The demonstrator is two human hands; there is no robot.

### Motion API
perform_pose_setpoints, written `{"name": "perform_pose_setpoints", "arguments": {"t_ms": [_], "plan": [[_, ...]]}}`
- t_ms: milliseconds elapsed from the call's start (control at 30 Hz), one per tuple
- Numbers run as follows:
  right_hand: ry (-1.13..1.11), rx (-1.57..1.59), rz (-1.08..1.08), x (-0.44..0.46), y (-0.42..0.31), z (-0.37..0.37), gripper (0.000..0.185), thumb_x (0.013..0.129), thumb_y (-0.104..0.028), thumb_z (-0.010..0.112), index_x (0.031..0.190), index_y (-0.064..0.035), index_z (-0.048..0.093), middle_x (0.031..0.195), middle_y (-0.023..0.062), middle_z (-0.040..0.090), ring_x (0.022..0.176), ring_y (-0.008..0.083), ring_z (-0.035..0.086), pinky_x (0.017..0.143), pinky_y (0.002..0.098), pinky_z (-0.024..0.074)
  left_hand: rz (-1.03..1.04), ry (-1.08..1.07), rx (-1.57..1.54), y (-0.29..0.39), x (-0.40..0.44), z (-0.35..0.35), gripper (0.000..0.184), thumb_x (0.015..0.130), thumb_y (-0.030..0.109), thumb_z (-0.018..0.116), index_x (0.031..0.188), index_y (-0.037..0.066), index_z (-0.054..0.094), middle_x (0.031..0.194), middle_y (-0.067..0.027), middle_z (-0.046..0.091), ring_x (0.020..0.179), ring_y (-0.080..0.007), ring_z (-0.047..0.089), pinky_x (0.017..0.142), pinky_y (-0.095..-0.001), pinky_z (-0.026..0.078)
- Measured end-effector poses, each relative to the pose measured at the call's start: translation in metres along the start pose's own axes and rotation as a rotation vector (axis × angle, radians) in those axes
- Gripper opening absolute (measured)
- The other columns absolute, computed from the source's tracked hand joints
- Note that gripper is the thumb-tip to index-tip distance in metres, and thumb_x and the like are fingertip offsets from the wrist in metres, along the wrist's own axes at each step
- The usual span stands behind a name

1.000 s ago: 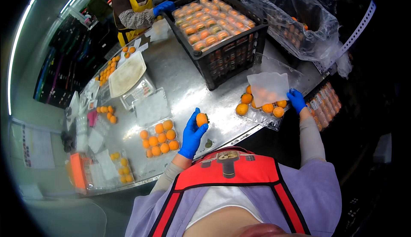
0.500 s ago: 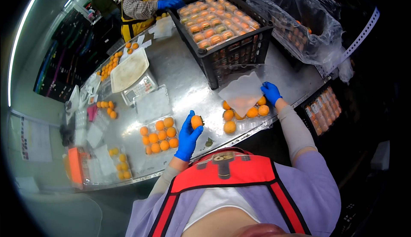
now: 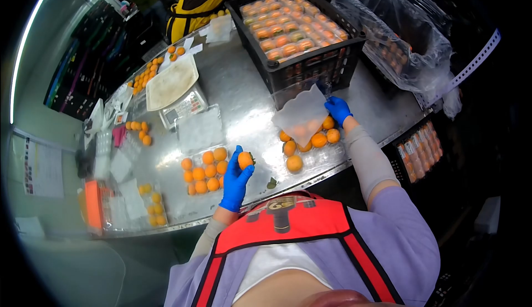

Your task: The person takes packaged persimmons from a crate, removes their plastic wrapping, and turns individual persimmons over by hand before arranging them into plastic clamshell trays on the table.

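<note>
My left hand (image 3: 237, 180), in a blue glove, has its fingers round an orange persimmon (image 3: 245, 160) whose green leaf end faces right. Left of it, a clear tray holds several persimmons (image 3: 213, 184) in rows. My gloved right hand (image 3: 338, 109) pinches near the right edge of a translucent sheet (image 3: 302, 113); whether its fingertips also grip the clear lid behind is hard to see. The sheet covers part of a second clear tray of persimmons (image 3: 294, 163) in front of me. A green leaf (image 3: 271, 183) lies between the trays.
A black crate (image 3: 310, 66) of packed fruit stands behind the right tray. Beyond it is a plastic-lined bin (image 3: 399, 29). A scale (image 3: 173, 85), loose persimmons (image 3: 145, 79) and an orange box (image 3: 95, 204) occupy the left side. A person in yellow overalls (image 3: 197, 7) stands across the table.
My right hand has moved left and slightly up, and the sheet has shifted with it. My left hand, still holding the persimmon, is slightly further left. The other person's gloved hand has left the crate.
</note>
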State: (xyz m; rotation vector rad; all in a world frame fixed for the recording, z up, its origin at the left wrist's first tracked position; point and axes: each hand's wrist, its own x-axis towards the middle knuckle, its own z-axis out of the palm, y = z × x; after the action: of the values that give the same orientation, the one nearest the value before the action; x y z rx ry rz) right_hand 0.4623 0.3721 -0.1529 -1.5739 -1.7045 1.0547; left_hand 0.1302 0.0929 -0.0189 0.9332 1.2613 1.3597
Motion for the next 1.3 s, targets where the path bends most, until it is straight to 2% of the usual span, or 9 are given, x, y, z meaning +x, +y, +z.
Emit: {"name": "perform_pose_setpoints", "arguments": {"t_ms": [433, 533, 600, 667, 867, 933, 1033, 1167, 1300], "plan": [[0.026, 0.305, 0.189, -0.035, -0.005, -0.042, 0.046, 0.081, -0.011, 0.063, 0.125, -0.0033, 0.052, 0.101, 0.0078, 0.063, 0.087, 0.0177, 0.059, 0.077, 0.0296, 0.0483, 0.013, -0.023, -0.002, 0.000, 0.002, -0.009, 0.067, 0.085, 0.005, 0.063, 0.142, 0.003, 0.029, 0.146, -0.0103, 0.030, 0.127, -0.0195, 0.038, 0.103, -0.0310, 0.036], [0.193, 0.216, 0.077, -0.042, 0.013, -0.050, 0.049, 0.081, -0.008, 0.063, 0.128, -0.0053, 0.050, 0.104, 0.0070, 0.061, 0.091, 0.0151, 0.057, 0.082, 0.0280, 0.0470, 0.006, -0.018, 0.037, 0.014, 0.006, -0.009, 0.067, 0.084, 0.005, 0.064, 0.141, 0.002, 0.030, 0.146, -0.0108, 0.031, 0.128, -0.0199, 0.038, 0.103, -0.0314, 0.036], [0.551, 0.134, -0.136, -0.056, 0.000, -0.050, 0.046, 0.083, -0.004, 0.060, 0.129, -0.0051, 0.050, 0.110, 0.0069, 0.059, 0.095, 0.0138, 0.056, 0.087, 0.0269, 0.0449, 0.065, -0.016, 0.063, 0.022, 0.018, -0.015, 0.068, 0.082, 0.005, 0.066, 0.140, 0.001, 0.031, 0.146, -0.0110, 0.031, 0.128, -0.0202, 0.038, 0.102, -0.0317, 0.037], [0.517, 0.498, -0.246, -0.091, -0.074, -0.039, 0.046, 0.085, 0.000, 0.057, 0.130, -0.0038, 0.049, 0.112, 0.0062, 0.058, 0.099, 0.0128, 0.054, 0.090, 0.0265, 0.0434, 0.181, -0.016, 0.088, 0.037, 0.028, -0.020, 0.069, 0.080, 0.004, 0.069, 0.139, 0.000, 0.033, 0.145, -0.0117, 0.033, 0.127, -0.0209, 0.040, 0.102, -0.0323, 0.037], [-0.215, 0.806, -0.321, -0.177, -0.242, 0.060, 0.047, 0.089, -0.014, 0.057, 0.133, -0.0048, 0.046, 0.110, 0.0036, 0.058, 0.098, 0.0110, 0.055, 0.088, 0.0239, 0.0428, 0.369, 0.000, 0.209, 0.094, 0.029, -0.032, 0.069, 0.074, 0.008, 0.076, 0.134, 0.002, 0.041, 0.142, -0.0134, 0.039, 0.121, -0.0203, 0.048, 0.100, -0.0322, 0.039], [-0.412, 0.814, -0.200, -0.195, -0.289, 0.084, 0.049, 0.090, -0.019, 0.056, 0.136, -0.0071, 0.042, 0.111, 0.0051, 0.059, 0.100, 0.0123, 0.056, 0.087, 0.0247, 0.0436, 0.482, 0.024, 0.235, 0.095, 0.024, -0.043, 0.069, 0.071, 0.012, 0.078, 0.132, 0.005, 0.045, 0.133, -0.0124, 0.048, 0.110, -0.0195, 0.053, 0.094, -0.0316, 0.043], [-0.657, 0.961, -0.066, -0.204, -0.316, 0.134, 0.052, 0.093, -0.028, 0.052, 0.139, -0.0096, 0.037, 0.114, 0.0057, 0.058, 0.102, 0.0132, 0.057, 0.087, 0.0263, 0.0443, 0.532, -0.007, 0.388, 0.103, 0.010, -0.074, 0.067, 0.073, 0.005, 0.073, 0.131, -0.001, 0.042, 0.140, -0.0146, 0.041, 0.119, -0.0221, 0.049, 0.100, -0.0341, 0.039], [-0.800, 1.213, 0.010, -0.216, -0.345, 0.193, 0.052, 0.094, -0.032, 0.049, 0.137, -0.0059, 0.039, 0.117, 0.0074, 0.056, 0.102, 0.0154, 0.057, 0.088, 0.0281, 0.0460, 0.690, 0.109, 0.579, 0.103, 0.000, -0.120, 0.066, 0.065, 0.018, 0.082, 0.123, 0.004, 0.053, 0.107, -0.0130, 0.056, 0.099, -0.0263, 0.056, 0.084, -0.0350, 0.046], [-0.815, 1.348, 0.162, -0.229, -0.359, 0.233, 0.046, 0.094, -0.031, 0.049, 0.130, -0.0031, 0.044, 0.115, 0.0087, 0.057, 0.100, 0.0173, 0.059, 0.086, 0.0284, 0.0484, 0.657, 0.106, 0.584, 0.107, -0.010, -0.158, 0.061, 0.069, 0.024, 0.079, 0.122, 0.005, 0.055, 0.097, -0.0107, 0.059, 0.087, -0.0245, 0.058, 0.080, -0.0334, 0.046]]}}
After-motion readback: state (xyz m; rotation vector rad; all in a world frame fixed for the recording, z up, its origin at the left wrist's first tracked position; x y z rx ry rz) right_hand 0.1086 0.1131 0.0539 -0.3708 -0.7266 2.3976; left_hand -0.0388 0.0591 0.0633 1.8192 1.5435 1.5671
